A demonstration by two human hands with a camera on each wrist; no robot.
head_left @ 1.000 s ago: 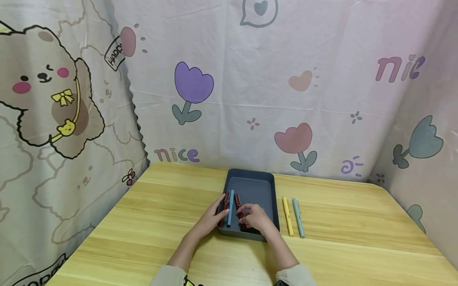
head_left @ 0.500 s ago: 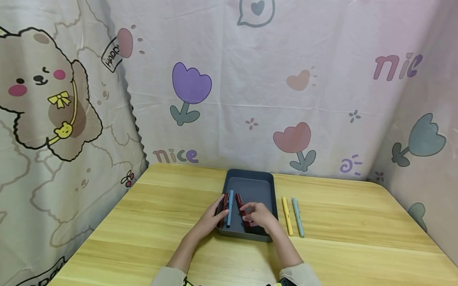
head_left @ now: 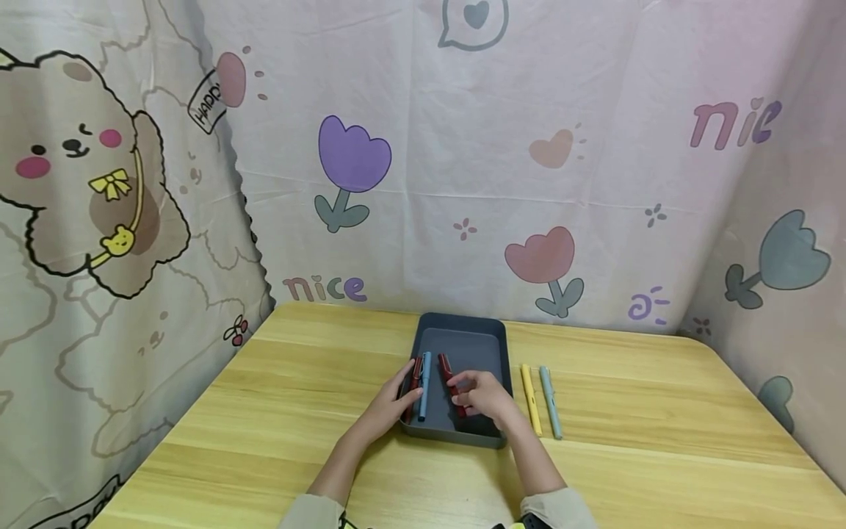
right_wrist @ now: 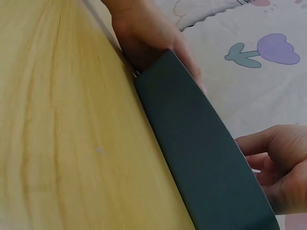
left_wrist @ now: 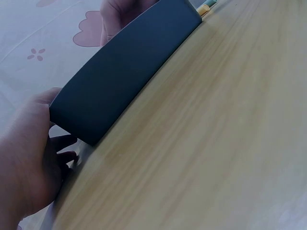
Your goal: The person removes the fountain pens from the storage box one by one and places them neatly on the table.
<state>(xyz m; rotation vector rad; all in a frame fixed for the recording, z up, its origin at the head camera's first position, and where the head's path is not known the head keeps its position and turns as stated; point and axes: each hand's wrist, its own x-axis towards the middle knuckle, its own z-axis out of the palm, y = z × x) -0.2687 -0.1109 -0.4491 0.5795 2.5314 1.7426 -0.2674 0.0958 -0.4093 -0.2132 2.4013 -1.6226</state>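
Observation:
A shallow dark grey tray (head_left: pixel 472 437) lies on the table. My left hand (head_left: pixel 383 408) grips its left wall, thumb over the rim and the other fingers outside, as the left wrist view shows. Beside that thumb, a dark red pen (head_left: pixel 416 375) and a blue pen (head_left: pixel 426 375) lie side by side in the tray. My right hand (head_left: pixel 487 398) reaches over the tray and pinches a second dark red pen (head_left: pixel 446 365), slightly tilted, between thumb and fingers. In the right wrist view the tray wall (right_wrist: pixel 192 139) hides this pen and the right fingertips.
On the wooden table (head_left: pixel 634 397), right of the tray, a yellow pen (head_left: pixel 531 400) and a light teal pen (head_left: pixel 551 404) lie roughly parallel. A patterned cloth (head_left: pixel 456 147) hangs behind the table and along its sides.
My right hand has shifted a little right and away from me, taking the dark red pen further from the blue one. The left hand has stayed at the tray's wall.

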